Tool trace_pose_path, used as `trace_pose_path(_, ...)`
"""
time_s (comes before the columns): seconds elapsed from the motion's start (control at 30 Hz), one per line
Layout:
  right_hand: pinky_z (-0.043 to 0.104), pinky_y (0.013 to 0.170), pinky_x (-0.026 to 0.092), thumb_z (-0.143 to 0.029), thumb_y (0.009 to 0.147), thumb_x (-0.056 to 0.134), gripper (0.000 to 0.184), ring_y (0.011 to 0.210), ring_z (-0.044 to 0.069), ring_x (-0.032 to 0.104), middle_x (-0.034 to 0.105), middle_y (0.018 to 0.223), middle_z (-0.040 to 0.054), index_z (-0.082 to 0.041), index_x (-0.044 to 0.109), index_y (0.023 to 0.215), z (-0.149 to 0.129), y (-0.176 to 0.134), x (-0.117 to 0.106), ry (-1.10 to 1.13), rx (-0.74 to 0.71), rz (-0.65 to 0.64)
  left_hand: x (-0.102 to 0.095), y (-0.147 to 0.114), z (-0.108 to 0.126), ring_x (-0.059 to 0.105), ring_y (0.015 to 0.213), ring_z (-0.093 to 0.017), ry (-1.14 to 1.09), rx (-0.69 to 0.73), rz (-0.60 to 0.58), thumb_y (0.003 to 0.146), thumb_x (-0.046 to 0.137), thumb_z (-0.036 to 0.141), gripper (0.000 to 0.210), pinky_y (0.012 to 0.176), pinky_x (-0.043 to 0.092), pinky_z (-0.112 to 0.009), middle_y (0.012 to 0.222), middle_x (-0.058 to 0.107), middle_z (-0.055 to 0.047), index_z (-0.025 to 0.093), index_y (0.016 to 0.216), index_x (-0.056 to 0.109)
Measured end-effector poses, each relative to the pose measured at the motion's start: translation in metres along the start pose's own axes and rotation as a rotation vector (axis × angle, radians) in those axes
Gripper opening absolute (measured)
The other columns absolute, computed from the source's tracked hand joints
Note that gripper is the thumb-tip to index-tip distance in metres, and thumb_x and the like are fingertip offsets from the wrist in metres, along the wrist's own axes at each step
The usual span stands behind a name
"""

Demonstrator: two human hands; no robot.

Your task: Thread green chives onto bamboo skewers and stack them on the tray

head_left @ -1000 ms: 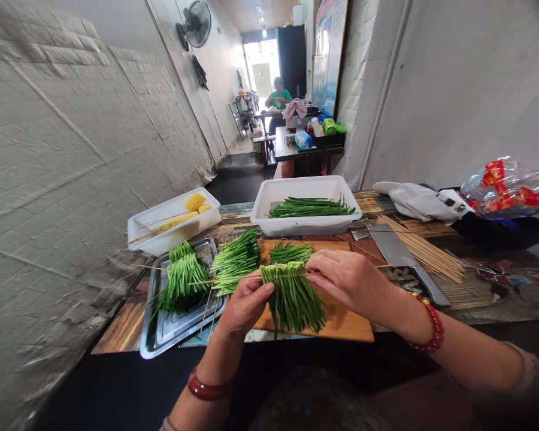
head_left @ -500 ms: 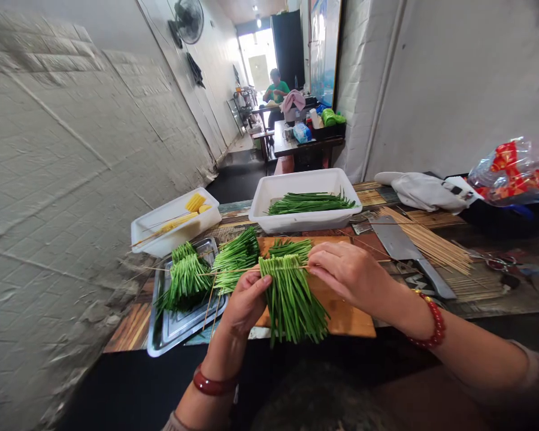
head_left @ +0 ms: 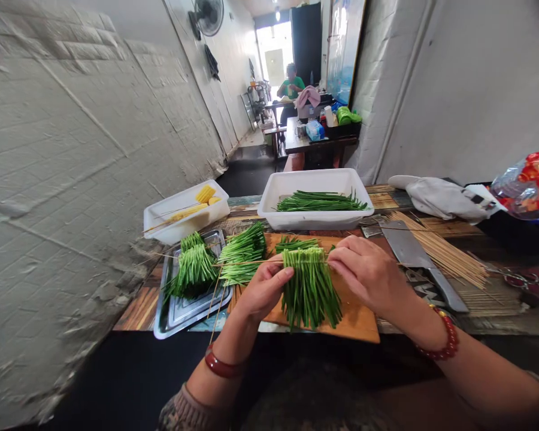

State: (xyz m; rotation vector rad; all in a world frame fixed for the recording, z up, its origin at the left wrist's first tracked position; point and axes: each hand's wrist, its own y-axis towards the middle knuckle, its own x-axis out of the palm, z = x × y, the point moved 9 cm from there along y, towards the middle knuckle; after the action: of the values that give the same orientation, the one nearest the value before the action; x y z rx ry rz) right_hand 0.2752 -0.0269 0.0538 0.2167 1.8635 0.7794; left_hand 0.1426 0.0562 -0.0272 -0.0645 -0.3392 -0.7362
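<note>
A row of green chives (head_left: pixel 312 293) hangs side by side from a thin skewer (head_left: pixel 247 262), above the wooden cutting board (head_left: pixel 359 323). My left hand (head_left: pixel 266 292) is closed around the skewer at the left of the row, with the thumb against the chives. Beside the row's right edge, my right hand (head_left: pixel 366 278) pinches the skewer's other end; its fingertips partly hide that end. Behind the hanging row, more cut chives (head_left: pixel 296 243) lie on the board. To the left is another chive bunch (head_left: pixel 242 251), and skewered chives (head_left: pixel 192 266) rest on a metal tray (head_left: pixel 170 323).
A white tub (head_left: pixel 314 221) with loose chives stands behind the board; another white tub (head_left: pixel 184 230) holds corn. On the right lie a cleaver (head_left: pixel 408 248), bamboo skewers (head_left: pixel 444 251), scissors (head_left: pixel 518 278) and a white cap (head_left: pixel 444 194). A person in green (head_left: pixel 291 87) sits far back.
The view has turned a little to the left, so the scene sits further right. Both hands keep hold of the skewered chives, which hang slightly higher in the picture.
</note>
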Motion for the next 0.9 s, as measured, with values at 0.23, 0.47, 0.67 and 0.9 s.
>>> trace_pose_path(0.23,0.032,0.075,0.045,-0.018,0.098,0.046,0.014,0.082,0.019,0.058,0.059,0.086,0.0050,-0.019,0.056,0.088,0.024,-0.017,-0.003,0.177,0.098,-0.026,0.003,0.004,-0.018,0.065,0.090,-0.021,-0.190,-0.093,-0.009,0.075,0.077,0.027,0.028,0.082,0.044,-0.028,0.097,0.072,-0.010,0.012,0.099,0.074)
trace_pose_path(0.47,0.028,0.068,0.046,-0.024,0.094,0.054,0.008,0.075,0.017,0.059,0.062,0.084,0.0011,-0.024,0.060,0.088,0.053,-0.045,-0.031,0.258,0.231,0.001,-0.034,0.014,-0.017,0.059,0.066,-0.009,-0.308,-0.026,0.225,0.070,0.079,0.016,0.011,0.071,0.044,-0.020,0.071,0.065,0.000,0.011,0.070,0.069)
trace_pose_path(0.67,0.025,0.054,0.049,-0.026,0.088,0.061,0.026,0.070,0.018,0.063,0.066,0.088,0.0035,-0.031,0.069,0.113,0.072,-0.066,-0.038,0.345,0.299,-0.049,-0.054,0.015,0.012,0.065,0.075,-0.010,-0.389,0.088,0.263,0.069,0.076,0.011,0.010,0.077,0.048,-0.018,0.083,0.072,-0.002,0.012,0.078,0.072)
trace_pose_path(0.9,0.029,0.058,0.053,-0.029,0.092,0.056,0.025,0.066,0.022,0.062,0.061,0.070,0.0070,-0.025,0.072,0.073,0.047,-0.049,-0.032,0.457,0.308,-0.151,-0.068,0.001,0.030,0.068,0.082,-0.014,-0.281,0.156,0.263,0.067,0.081,0.014,0.019,0.084,0.049,-0.023,0.087,0.075,-0.004,0.013,0.085,0.074)
